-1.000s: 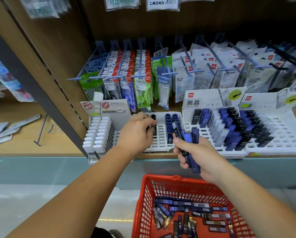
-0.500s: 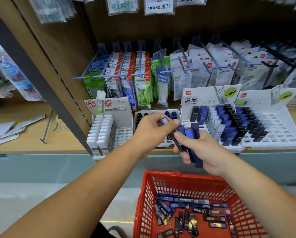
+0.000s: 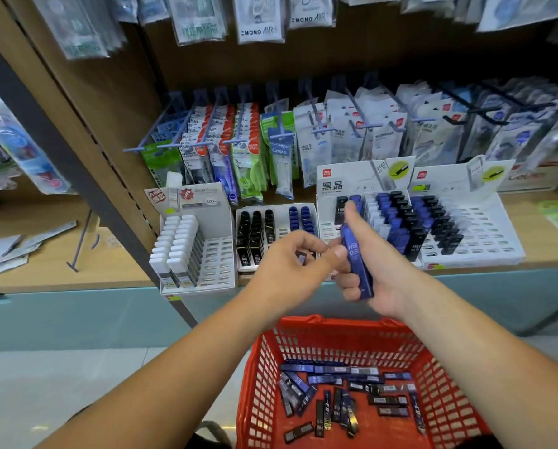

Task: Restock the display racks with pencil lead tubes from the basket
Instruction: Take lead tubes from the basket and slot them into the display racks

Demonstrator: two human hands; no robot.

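Right grip clasps a blue HB 0.5 tube; left grip pinches it.

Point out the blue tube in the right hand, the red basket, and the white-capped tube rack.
blue tube [image 3: 355,251]: head view, on its printed HB label.
red basket [image 3: 334,325]: head view, on its far rim.
white-capped tube rack [image 3: 220,254]: head view, on its empty slots.

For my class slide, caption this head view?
Right hand grips blue lead tubes; left hand touches them, above red basket.
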